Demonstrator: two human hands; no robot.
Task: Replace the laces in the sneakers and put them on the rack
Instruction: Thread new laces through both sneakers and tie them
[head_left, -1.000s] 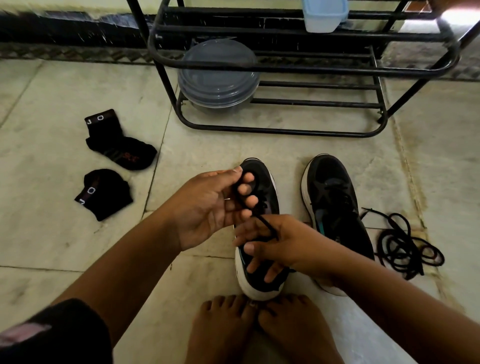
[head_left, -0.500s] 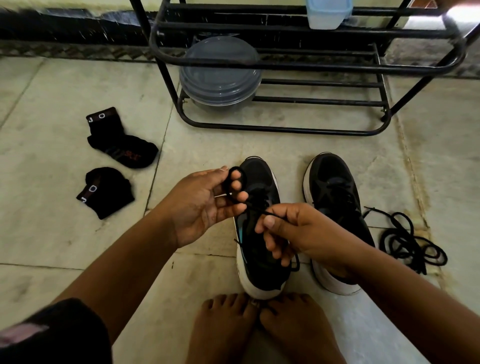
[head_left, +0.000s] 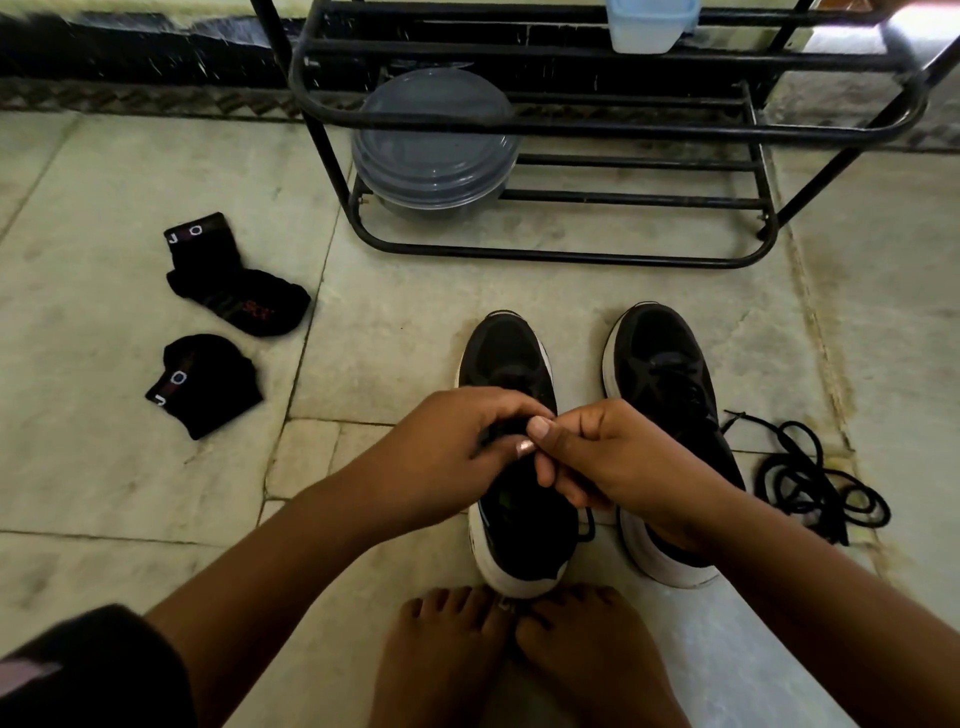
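Note:
Two black sneakers with white soles stand side by side on the floor, the left sneaker in front of my bare feet and the right sneaker beside it. My left hand and my right hand meet above the left sneaker's tongue. Both pinch its black lace, which is mostly hidden between my fingers. A small loop of that lace hangs at the shoe's right side. A loose black lace lies coiled on the floor right of the right sneaker. The black metal rack stands behind the shoes.
Two black socks lie on the floor to the left. A stack of grey lidded containers sits on the rack's lower shelf at its left. A pale blue tub stands on the upper shelf.
My hands have come together over the left sneaker. The left hand dropped from its raised position with the lace loop, and the right hand moved up to meet it.

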